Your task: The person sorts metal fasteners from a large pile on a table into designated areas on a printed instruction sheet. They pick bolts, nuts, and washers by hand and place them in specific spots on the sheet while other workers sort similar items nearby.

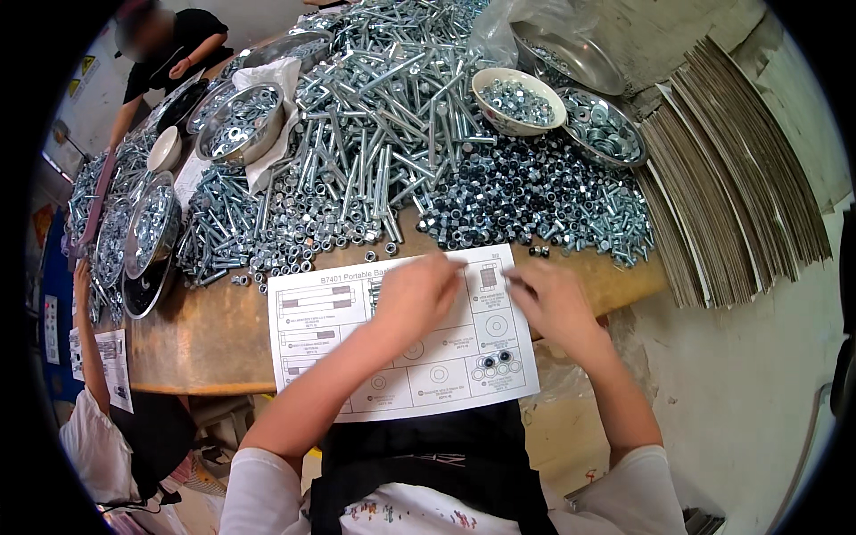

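Observation:
A printed parts sheet (357, 397) lies at the table's front edge, its lower part overhanging toward me. My left hand (416, 301) is over the upper middle of the sheet, fingers curled together; what they hold, if anything, is hidden. Small bolts (374, 292) show just left of it, partly covered. My right hand (555, 303) is bent inward at the sheet's upper right edge, beside a printed bolt drawing. Its fingertips are drawn together and slightly blurred, and I cannot make out anything between them. A few dark-ringed lock nuts (490, 361) rest on printed circles at the lower right.
Heaped bolts (374, 116), hex nuts (303, 232) and dark lock nuts (508, 192) cover the table beyond the sheet. A bowl of nuts (481, 85) and metal bowls of washers (205, 143) stand among them. Stacked cardboard (713, 178) is at right. Two other people work at left.

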`<move>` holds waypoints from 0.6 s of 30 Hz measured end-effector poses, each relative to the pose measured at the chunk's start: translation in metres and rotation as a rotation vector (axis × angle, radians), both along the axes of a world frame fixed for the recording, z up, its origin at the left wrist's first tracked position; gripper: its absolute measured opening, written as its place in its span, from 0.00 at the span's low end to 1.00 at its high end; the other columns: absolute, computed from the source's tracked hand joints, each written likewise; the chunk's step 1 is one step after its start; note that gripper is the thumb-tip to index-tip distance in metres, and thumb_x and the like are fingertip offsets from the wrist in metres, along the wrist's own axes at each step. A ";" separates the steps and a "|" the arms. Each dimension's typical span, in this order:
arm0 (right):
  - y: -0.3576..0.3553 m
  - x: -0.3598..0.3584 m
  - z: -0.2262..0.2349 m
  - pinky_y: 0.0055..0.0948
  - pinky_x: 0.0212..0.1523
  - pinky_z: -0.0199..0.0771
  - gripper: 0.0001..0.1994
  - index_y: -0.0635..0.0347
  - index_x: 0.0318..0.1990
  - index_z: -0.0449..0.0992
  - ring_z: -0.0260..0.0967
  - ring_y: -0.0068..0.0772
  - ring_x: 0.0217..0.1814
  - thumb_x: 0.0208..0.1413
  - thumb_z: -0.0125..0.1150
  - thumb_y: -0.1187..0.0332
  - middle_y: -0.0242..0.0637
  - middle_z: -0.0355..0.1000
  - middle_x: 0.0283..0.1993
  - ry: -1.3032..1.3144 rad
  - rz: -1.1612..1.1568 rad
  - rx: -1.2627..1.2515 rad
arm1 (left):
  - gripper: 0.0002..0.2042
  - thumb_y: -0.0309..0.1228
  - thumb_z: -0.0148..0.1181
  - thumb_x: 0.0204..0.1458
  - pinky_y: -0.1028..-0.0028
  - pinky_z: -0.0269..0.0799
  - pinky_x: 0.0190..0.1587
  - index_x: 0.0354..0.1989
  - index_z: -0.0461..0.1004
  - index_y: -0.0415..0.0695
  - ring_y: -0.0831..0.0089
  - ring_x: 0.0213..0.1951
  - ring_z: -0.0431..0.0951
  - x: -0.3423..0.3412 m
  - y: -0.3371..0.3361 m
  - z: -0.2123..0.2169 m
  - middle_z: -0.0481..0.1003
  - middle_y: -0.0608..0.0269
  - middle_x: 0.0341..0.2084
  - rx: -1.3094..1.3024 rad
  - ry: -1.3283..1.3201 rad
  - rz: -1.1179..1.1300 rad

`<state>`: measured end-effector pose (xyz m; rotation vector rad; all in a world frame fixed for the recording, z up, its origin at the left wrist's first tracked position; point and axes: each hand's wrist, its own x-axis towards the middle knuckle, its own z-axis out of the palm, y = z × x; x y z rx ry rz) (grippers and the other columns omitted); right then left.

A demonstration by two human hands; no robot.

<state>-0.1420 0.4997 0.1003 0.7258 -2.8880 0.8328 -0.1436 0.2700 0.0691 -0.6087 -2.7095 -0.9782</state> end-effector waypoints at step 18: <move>0.019 0.026 0.003 0.28 0.30 0.73 0.10 0.60 0.38 0.81 0.74 0.32 0.27 0.47 0.68 0.70 0.38 0.74 0.28 -0.114 -0.052 -0.247 | 0.12 0.37 0.67 0.50 0.68 0.72 0.30 0.41 0.81 0.47 0.64 0.26 0.77 0.033 -0.004 0.008 0.75 0.61 0.26 0.102 -0.204 -0.241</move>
